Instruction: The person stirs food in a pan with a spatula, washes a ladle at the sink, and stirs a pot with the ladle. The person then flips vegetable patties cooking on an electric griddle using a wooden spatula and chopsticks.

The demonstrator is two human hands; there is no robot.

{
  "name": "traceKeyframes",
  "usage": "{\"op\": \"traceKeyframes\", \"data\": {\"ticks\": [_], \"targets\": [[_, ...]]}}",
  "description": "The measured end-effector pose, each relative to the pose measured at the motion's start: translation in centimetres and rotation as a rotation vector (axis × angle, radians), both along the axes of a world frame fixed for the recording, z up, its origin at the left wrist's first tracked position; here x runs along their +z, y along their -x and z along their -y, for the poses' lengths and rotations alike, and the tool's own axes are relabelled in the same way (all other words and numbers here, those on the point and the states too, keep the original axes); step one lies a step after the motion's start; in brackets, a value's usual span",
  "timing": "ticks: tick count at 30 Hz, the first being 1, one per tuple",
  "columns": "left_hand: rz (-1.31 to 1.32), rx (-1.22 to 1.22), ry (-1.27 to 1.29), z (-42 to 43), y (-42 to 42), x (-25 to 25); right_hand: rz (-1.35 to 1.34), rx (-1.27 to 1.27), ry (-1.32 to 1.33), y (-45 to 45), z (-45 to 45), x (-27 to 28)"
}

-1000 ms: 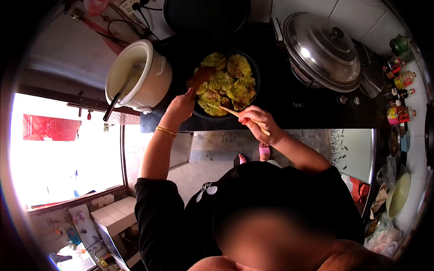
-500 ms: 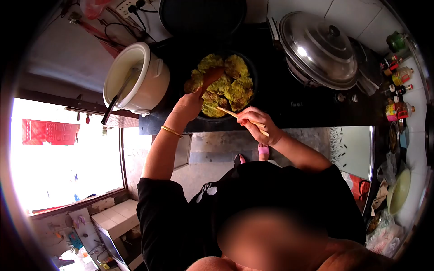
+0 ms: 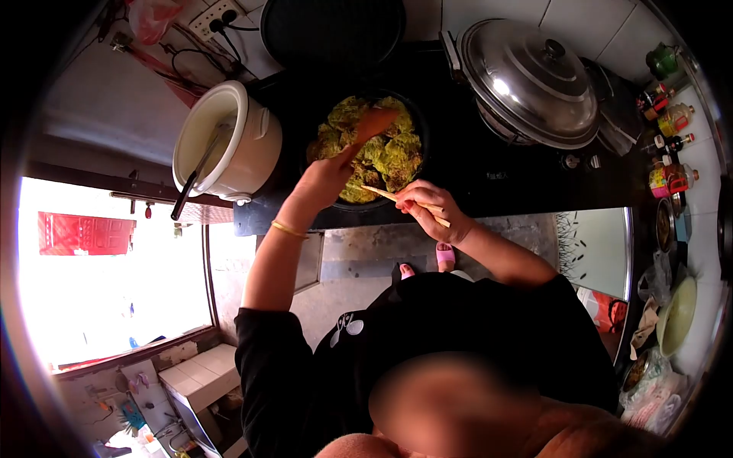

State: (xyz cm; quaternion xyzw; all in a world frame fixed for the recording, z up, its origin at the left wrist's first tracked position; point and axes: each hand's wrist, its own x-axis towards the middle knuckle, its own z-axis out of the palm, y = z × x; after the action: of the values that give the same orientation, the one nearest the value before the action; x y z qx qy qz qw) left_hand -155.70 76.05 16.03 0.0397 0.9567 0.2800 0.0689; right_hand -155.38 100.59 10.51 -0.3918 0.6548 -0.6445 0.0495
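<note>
Several browned, yellow-green patties [image 3: 398, 160] lie close together in a round black pan [image 3: 424, 137] on the dark stove. My left hand [image 3: 324, 182] is closed round the handle of a reddish-brown spatula [image 3: 374, 124], whose blade is over the upper middle of the patties. At the pan's lower right edge, my right hand [image 3: 429, 204] grips a pair of light wooden chopsticks [image 3: 378, 191]. Their tips reach over the lower patties. The spatula and my left hand hide part of the food.
Left of the pan stands a cream pot [image 3: 256, 153] with a ladle [image 3: 200, 168] inside. A large lidded steel pan [image 3: 527, 84] sits on the right burner. Behind is a round black lid [image 3: 332, 34]. Bottles [image 3: 673, 120] and a pale green bowl [image 3: 677, 317] line the right side.
The spatula and my left hand have moved right across the pan, the blade now further over the patties. My right hand keeps nearly the same place with the chopsticks. The view has shifted slightly.
</note>
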Motion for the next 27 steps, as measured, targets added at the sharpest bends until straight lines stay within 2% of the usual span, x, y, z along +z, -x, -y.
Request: {"op": "traceKeyframes", "data": {"ticks": [2,5,8,11,14,17,20,23,25,27], "targets": [[-0.048,-0.104,0.182,0.1,1.4,-4.3,0.007,0.015,-0.019,0.1,-0.3,0.2],[0.19,-0.073,0.362,-1.3,1.6,-3.7,0.02,0.006,0.006,0.0,-0.2,-0.1],[0.253,-0.084,0.431,-1.4,2.0,-4.0,-0.009,0.01,-0.012,0.1,-0.4,0.1],[0.203,-0.153,0.557,-0.1,2.5,-8.7,-0.01,-0.006,-0.005,0.0,-0.3,0.0],[0.25,-0.176,0.576,-0.7,2.8,-6.9,0.005,-0.002,0.019,0.0,-0.5,0.2],[0.094,-0.085,-0.005,0.4,2.1,-3.8,0.067,0.023,0.08,0.1,-1.1,0.7],[0.106,0.014,0.029,-0.6,1.4,-0.7,0.11,0.016,0.145,0.4,-1.9,0.8],[0.084,0.016,0.108,-0.9,2.6,-1.4,0.103,-0.02,0.16,0.6,-2.3,0.8],[0.029,-0.283,0.582,-0.5,3.9,-4.8,0.093,-0.042,0.174,0.7,-2.5,0.8],[0.114,-0.238,0.634,-1.0,4.2,-6.3,0.086,-0.065,0.183,1.0,-3.0,0.9]]}}
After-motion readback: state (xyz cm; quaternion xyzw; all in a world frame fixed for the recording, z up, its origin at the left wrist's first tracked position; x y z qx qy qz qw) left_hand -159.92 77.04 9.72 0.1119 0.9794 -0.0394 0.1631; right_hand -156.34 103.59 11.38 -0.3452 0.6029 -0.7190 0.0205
